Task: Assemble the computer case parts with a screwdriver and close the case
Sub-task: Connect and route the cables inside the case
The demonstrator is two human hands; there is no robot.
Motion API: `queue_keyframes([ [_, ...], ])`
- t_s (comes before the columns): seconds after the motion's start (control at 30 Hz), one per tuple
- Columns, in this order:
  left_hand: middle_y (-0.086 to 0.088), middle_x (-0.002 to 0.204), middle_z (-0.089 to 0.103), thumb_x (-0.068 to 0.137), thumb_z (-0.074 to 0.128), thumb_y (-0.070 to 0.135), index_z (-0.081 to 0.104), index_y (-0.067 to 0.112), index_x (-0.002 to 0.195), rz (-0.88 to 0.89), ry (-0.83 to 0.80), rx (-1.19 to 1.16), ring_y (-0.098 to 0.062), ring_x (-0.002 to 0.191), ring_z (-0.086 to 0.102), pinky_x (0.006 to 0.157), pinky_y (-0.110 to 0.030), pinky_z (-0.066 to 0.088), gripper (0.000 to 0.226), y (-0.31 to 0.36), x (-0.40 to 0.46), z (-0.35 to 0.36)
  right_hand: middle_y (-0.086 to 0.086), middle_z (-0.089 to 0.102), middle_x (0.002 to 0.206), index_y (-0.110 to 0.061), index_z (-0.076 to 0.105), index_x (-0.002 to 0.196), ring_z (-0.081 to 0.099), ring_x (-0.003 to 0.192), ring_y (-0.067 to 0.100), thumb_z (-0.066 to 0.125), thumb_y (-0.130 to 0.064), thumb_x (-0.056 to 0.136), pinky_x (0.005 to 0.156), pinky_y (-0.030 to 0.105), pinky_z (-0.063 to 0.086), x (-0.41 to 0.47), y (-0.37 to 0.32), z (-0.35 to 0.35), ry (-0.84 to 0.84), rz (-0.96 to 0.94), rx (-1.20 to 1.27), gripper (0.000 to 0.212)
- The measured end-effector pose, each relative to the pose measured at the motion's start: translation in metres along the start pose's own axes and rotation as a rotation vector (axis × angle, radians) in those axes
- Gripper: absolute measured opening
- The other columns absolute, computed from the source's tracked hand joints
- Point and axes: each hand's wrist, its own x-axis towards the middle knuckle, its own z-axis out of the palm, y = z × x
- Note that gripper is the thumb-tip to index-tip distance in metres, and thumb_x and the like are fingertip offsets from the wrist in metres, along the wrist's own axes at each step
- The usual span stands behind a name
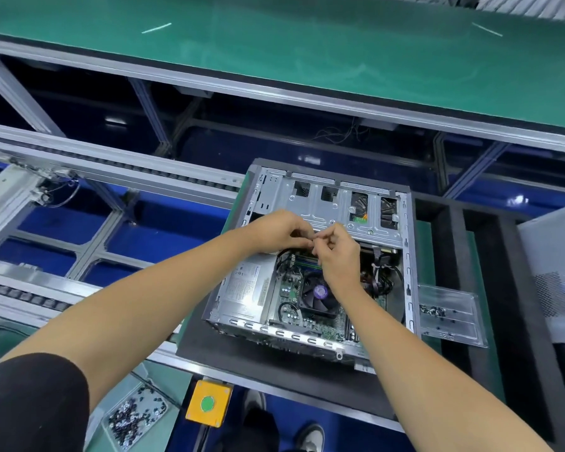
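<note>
Computer case [310,262] lying open on its side on a dark foam pad [274,363], on the green worktop [477,282] of the assembly line. Side panel off; inside, a black CPU fan [318,296] with a purple round sticker at its hub, green motherboard around it, silver power supply [247,283] at the left with a white label — text on it too small to read. Silver drive cage [333,203] across the far part of the case.

Left hand [279,231] and right hand [338,256] meeting above the case, just in front of the drive cage, fingertips touching each other. Both with fingers curled, pinching something very small between them — cannot tell what it is. No screwdriver visible in either hand.

Clear plastic tray [447,313] just beside the right wall of the case, with a few small dark screws in it; raised letters on its near edge, not readable. Grey perforated panel [555,275] at the far right edge. Second clear tray [136,419] with many dark screws lower left, near a yellow box with green button [208,403]. Shoes visible on the blue floor below.
</note>
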Motion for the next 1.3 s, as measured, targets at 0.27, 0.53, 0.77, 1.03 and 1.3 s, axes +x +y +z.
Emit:
queue_keyframes([
  [0.27, 0.007, 0.096, 0.071, 0.103, 0.057, 0.027, 0.066, 0.024, 0.111, 0.106, 0.073, 0.559, -0.017, 0.075, 0.065, 0.064, -0.028, 0.042, 0.013, -0.012, -0.013, 0.0, 0.0, 0.066, 0.07, -0.022, 0.053, 0.084, 0.063, 0.056, 0.018, 0.049, -0.012, 0.099, 0.059, 0.044, 0.052, -0.022, 0.02, 0.004, -0.063, 0.07, -0.142, 0.018],
  [0.53, -0.001, 0.086, 0.064, 0.091, 0.061, 0.003, 0.06, 0.013, 0.103, 0.201, -0.189, 1.045, -0.022, 0.071, 0.063, 0.058, -0.035, 0.049, 0.016, -0.021, -0.006, -0.005, -0.007, 0.062, 0.098, -0.018, 0.072, 0.112, 0.057, 0.102, 0.018, 0.047, -0.015, 0.101, 0.088, 0.038, 0.046, -0.011, 0.021, 0.012, -0.211, 0.029, -0.484, 0.027],
  [0.77, -0.005, 0.1, 0.064, 0.098, 0.057, 0.004, 0.052, 0.008, 0.123, 0.221, -0.488, 1.23, -0.027, 0.086, 0.067, 0.06, -0.038, 0.052, 0.025, -0.005, 0.015, 0.006, 0.013, 0.06, 0.127, -0.018, 0.051, 0.143, 0.036, 0.135, 0.029, 0.035, -0.026, 0.105, 0.097, 0.04, 0.027, -0.002, 0.027, 0.03, -0.352, 0.282, -0.746, 0.042],
  [1.03, -0.009, 0.12, 0.064, 0.108, 0.038, 0.014, 0.05, 0.008, 0.132, -0.06, -0.524, 1.076, -0.031, 0.101, 0.063, 0.076, -0.041, 0.048, 0.028, 0.005, 0.032, 0.021, 0.016, 0.036, 0.147, -0.033, 0.047, 0.15, 0.027, 0.133, 0.039, 0.036, -0.027, 0.101, 0.109, 0.044, 0.026, 0.01, 0.023, 0.03, -0.394, 0.49, -0.698, 0.051],
  [1.3, -0.008, 0.137, 0.059, 0.096, 0.06, 0.002, 0.055, 0.007, 0.136, -0.485, -0.34, 0.771, -0.029, 0.124, 0.059, 0.091, -0.04, 0.05, 0.041, 0.023, 0.043, 0.048, 0.01, 0.046, 0.12, -0.001, 0.039, 0.139, 0.037, 0.105, 0.023, 0.039, -0.016, 0.101, 0.087, 0.037, 0.031, 0.02, 0.018, 0.033, -0.019, 0.822, -0.096, 0.041],
])
